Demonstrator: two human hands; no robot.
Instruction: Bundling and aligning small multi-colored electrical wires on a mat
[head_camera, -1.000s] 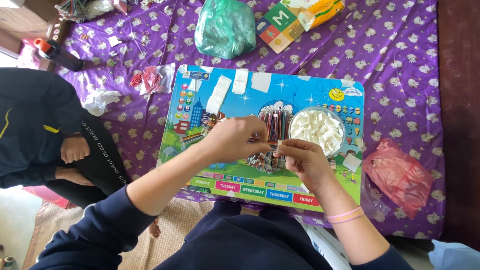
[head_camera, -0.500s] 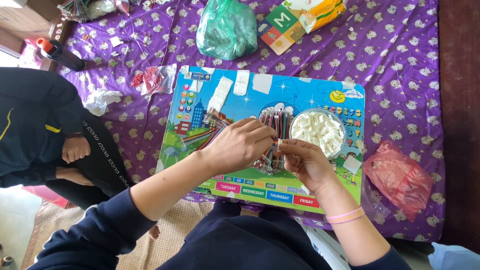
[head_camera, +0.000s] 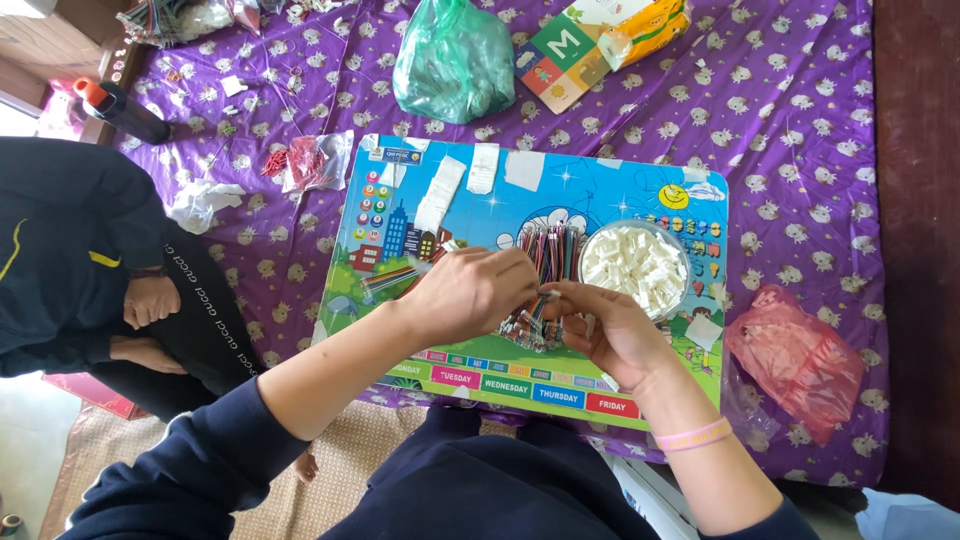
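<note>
Both my hands meet over a colourful cartoon board lying on a purple patterned cloth. My left hand pinches thin coloured wires, whose ends stick out to its left. My right hand is closed on a small white connector right at my left fingertips. A pile of coloured wires lies just behind and under my hands. A clear bowl of small white connectors stands to the right of the pile.
A green plastic bag and a cardboard box lie behind the board. A red plastic bag lies to the right. A small clear bag of red parts and a dark bottle are left. Another person in dark clothes sits at left.
My hands have stayed together over the wire pile, with only small finger movements. The view has shifted slightly.
</note>
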